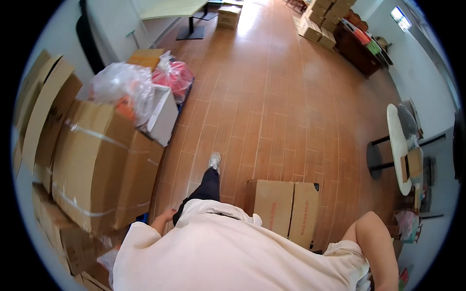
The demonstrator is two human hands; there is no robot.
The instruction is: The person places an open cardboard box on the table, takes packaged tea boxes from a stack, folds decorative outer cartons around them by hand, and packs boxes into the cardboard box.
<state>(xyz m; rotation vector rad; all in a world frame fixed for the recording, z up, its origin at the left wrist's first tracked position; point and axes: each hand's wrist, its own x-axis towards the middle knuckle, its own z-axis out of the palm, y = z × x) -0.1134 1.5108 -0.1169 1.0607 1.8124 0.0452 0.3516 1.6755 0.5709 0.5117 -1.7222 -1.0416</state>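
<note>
My left hand (168, 215) hangs low beside the dark trousers, near the stacked cartons on the left; its fingers are too small and partly covered to make out. Of my right side only the bent bare arm shows at the lower right, and the hand is hidden behind the arm and shirt. In front of my body, a brown cardboard box (276, 206) with red print and dark corner pieces stands on the tiled floor, partly covered by the white shirt. One light shoe (214, 161) is on the floor to the left of the box.
Large cardboard cartons (92, 165) and plastic bags (124, 87) line the left side. A table (172, 8) stands at the far left. On the right are a round white table (397, 150) and a dark wooden cabinet (357, 51), with more boxes (315, 31) stacked behind.
</note>
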